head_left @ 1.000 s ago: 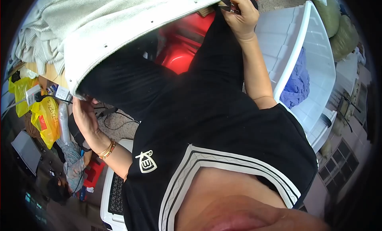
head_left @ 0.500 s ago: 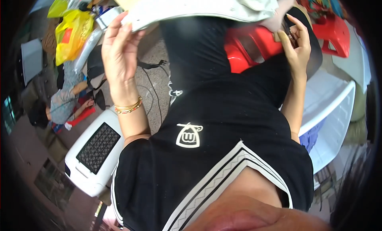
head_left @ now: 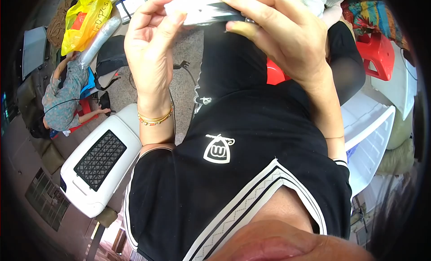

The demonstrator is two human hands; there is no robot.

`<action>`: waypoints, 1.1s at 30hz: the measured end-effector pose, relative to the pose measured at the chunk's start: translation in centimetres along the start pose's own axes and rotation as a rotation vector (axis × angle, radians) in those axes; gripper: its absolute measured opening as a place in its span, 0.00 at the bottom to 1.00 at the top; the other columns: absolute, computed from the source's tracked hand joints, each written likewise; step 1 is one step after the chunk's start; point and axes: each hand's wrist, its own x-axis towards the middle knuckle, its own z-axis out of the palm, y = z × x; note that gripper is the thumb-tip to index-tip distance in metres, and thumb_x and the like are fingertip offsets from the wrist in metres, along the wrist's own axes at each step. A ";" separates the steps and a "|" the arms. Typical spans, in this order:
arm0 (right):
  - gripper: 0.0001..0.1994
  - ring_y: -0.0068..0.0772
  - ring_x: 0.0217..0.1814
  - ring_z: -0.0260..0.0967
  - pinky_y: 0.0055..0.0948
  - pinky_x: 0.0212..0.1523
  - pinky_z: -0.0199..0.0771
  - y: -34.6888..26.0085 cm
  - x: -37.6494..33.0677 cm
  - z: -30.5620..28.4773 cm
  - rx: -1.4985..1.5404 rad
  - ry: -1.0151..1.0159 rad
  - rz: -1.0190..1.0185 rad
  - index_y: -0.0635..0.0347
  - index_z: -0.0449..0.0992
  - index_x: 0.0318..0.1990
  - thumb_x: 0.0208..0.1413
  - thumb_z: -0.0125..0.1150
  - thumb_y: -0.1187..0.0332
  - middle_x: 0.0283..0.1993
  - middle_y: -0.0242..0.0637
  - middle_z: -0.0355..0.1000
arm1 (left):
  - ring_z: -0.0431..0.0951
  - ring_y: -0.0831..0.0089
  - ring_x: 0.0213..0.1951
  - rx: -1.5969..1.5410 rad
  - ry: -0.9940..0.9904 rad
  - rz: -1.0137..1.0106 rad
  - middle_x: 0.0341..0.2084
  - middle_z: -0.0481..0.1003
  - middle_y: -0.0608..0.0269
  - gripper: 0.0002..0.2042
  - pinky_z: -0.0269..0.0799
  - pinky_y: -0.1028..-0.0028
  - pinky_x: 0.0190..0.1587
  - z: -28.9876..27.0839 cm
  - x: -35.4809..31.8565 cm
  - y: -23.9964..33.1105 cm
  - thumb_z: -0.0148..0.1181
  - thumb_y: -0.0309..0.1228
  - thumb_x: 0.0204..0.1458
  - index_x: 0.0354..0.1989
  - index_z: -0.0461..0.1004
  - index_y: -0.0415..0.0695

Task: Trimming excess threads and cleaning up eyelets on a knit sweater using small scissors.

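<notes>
While a white fabric piece (head_left: 195, 9) stretches its blurred edge crosswise between both hands at the top, the left hand (head_left: 151, 52) pinches its left end, and the right hand (head_left: 298, 43) lies at its right, grip closed around a small dark tool (head_left: 230, 12).

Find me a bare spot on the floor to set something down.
Bare floor shows between the left hand and the black trouser leg, though a cable crosses it. Another patch lies between the white case and the bracelets. It's crowded at upper left, around the yellow bag and plastic bundle.
</notes>
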 end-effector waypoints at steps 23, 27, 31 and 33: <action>0.38 0.33 0.34 0.76 0.30 0.37 0.74 20.9 -2.0 -7.2 -0.291 0.471 0.786 0.64 0.78 0.49 0.41 0.70 0.36 0.31 0.42 0.77 | 0.53 0.49 0.70 0.969 -0.586 0.520 0.70 0.51 0.44 0.52 0.50 0.58 0.70 10.6 3.6 1.0 0.77 0.30 0.36 0.71 0.51 0.41; 0.17 0.21 0.29 0.70 0.25 0.29 0.69 21.7 -2.0 -6.7 0.307 0.491 0.506 0.67 0.78 0.40 0.53 0.71 0.60 0.32 0.30 0.76 | 0.48 0.46 0.72 1.060 -0.700 0.610 0.72 0.45 0.43 0.54 0.47 0.49 0.70 13.4 4.3 1.1 0.76 0.30 0.36 0.73 0.47 0.47; 0.07 0.16 0.27 0.65 0.20 0.27 0.63 9.1 -1.1 -13.4 0.870 0.515 0.468 0.62 0.77 0.39 0.56 0.67 0.71 0.30 0.23 0.72 | 0.42 0.46 0.73 1.247 -0.563 0.647 0.73 0.39 0.42 0.57 0.39 0.45 0.71 13.6 6.0 2.1 0.75 0.27 0.35 0.75 0.42 0.49; 0.06 0.21 0.36 0.72 0.21 0.41 0.71 4.3 -2.4 -16.5 1.191 0.586 0.089 0.63 0.76 0.41 0.56 0.62 0.76 0.34 0.31 0.74 | 0.41 0.45 0.74 1.216 -0.522 0.723 0.73 0.37 0.41 0.58 0.38 0.45 0.71 14.9 7.5 2.7 0.75 0.27 0.34 0.75 0.40 0.48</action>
